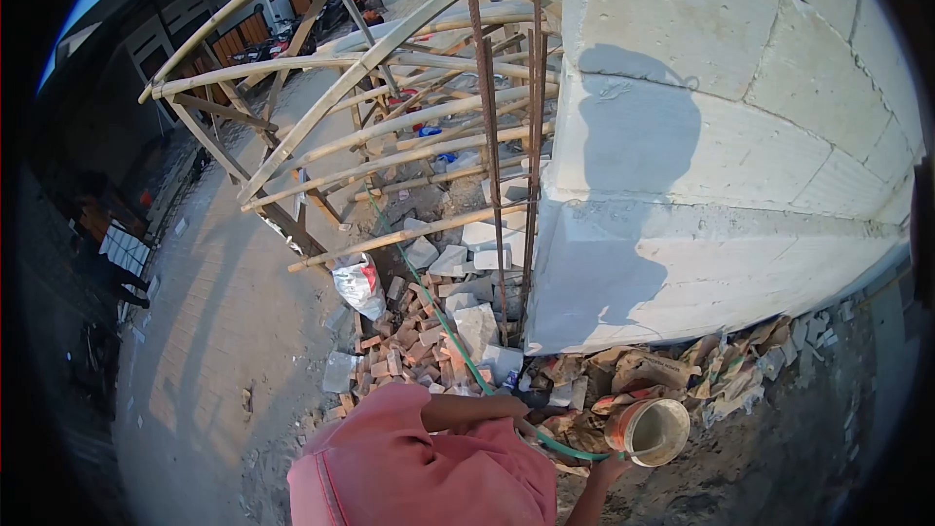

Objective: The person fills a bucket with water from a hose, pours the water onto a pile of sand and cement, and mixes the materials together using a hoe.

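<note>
A green hose [440,326] runs from the bamboo scaffold down across the rubble to my hands. My left hand [508,406] is closed around it, in front of my pink shirt. Farther along the hose, my right hand [611,469] is closed on it near its end, right beside the rim of a bucket [688,423]. The bucket is orange-red outside and pale inside, and it tilts so that I see into its mouth. The hose end lies at the bucket's opening. My fingers are small and partly hidden in both hands.
A white block wall [701,263] stands ahead on the right, with my shadow on it. Upright rusty rebar [534,136] rises at its corner. Bamboo scaffolding [409,156] fills the left. Broken bricks [414,336], a white sack [359,286] and torn paper bags [653,370] litter the ground.
</note>
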The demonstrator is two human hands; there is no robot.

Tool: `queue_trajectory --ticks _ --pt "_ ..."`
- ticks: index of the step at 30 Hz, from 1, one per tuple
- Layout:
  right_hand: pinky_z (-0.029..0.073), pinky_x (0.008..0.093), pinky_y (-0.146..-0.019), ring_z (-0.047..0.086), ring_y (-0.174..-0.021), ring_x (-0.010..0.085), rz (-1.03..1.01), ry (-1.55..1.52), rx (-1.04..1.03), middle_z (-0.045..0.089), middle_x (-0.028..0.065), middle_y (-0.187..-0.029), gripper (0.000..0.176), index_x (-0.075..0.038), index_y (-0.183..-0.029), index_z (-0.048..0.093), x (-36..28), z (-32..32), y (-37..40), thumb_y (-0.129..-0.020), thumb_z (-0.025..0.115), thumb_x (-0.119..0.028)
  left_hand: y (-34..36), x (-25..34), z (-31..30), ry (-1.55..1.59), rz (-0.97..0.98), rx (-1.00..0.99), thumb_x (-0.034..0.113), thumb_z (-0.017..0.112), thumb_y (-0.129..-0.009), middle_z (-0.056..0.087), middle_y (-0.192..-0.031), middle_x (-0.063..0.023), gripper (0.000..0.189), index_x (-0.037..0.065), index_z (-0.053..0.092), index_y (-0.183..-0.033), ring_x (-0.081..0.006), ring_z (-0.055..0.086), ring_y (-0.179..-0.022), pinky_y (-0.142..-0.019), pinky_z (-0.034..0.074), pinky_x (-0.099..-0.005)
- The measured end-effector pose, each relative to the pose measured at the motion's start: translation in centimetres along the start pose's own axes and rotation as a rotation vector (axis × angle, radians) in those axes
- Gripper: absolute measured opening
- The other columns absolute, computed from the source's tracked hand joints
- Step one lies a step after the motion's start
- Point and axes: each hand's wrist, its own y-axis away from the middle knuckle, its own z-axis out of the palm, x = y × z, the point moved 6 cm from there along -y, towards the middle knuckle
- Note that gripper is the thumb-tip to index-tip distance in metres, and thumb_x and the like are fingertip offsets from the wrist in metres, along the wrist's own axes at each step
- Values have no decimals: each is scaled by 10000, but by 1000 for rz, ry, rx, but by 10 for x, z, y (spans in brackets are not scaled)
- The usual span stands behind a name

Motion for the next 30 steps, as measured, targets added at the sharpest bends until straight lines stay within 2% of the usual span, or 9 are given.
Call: queue_trajectory --ticks 3,9,12,15,17,20,25,30 --pt "570 413 -561 641 -698 272 49 77 60 568 188 -975 303 -118 -1231 382 -3 -1 -1 -945 479 -102 5 3 -4 4 -8 1 776 510 -692 643 -1042 -206 876 -6 646 -1062 -350 612 -994 -852 469 -458" --pt "567 420 -560 639 -711 281 66 -41 7 560 193 -996 312 -121 -1235 366 5 0 -7 -944 474 -99 5 3 -4 -12 3 -47 782 501 -695 633 -1070 -226 903 -18 632 -1092 -353 608 -1018 -881 461 -469" --pt "564 433 -548 636 -709 287 10 -83 -8 566 197 -975 325 -114 -1244 352 12 0 -14 -942 468 -91 7 3 -2 4 9 -31 773 498 -700 623 -1058 -247 895 -22 621 -1093 -366 600 -1008 -857 459 -464" --pt "564 444 -542 633 -708 293 -53 2 -9 562 214 -996 329 -109 -1245 352 19 2 -27 -937 465 -79 3 1 0 -14 12 -10 778 492 -698 624 -1068 -238 900 -15 619 -1104 -367 601 -1007 -855 463 -462" --pt "571 454 -555 634 -751 304 23 -34 -20 547 232 -1049 329 -105 -1242 355 8 1 -9 -935 469 -77 0 -1 4 -14 9 -21 780 492 -697 624 -1070 -235 901 -14 619 -1105 -367 602 -1006 -855 463 -462" --pt "577 461 -574 633 -784 313 -7 -18 18 524 243 -1106 330 -97 -1241 355 14 1 -17 -935 478 -92 -5 -5 7 -21 11 -27 782 491 -695 624 -1073 -232 903 -12 619 -1107 -367 602 -1005 -854 464 -462" --pt "575 467 -568 622 -777 321 -45 26 10 533 224 -1069 330 -88 -1247 356 8 1 -13 -943 482 -116 -9 -6 9 -37 19 -46 785 490 -693 624 -1077 -227 906 -10 618 -1108 -368 603 -1003 -854 465 -462" --pt "569 463 -560 608 -764 323 -59 23 16 527 207 -1036 322 -85 -1242 365 10 3 -19 -944 483 -120 -3 -2 3 20 63 -9 781 505 -687 639 -1027 -230 884 -18 647 -1038 -361 616 -974 -838 472 -454"
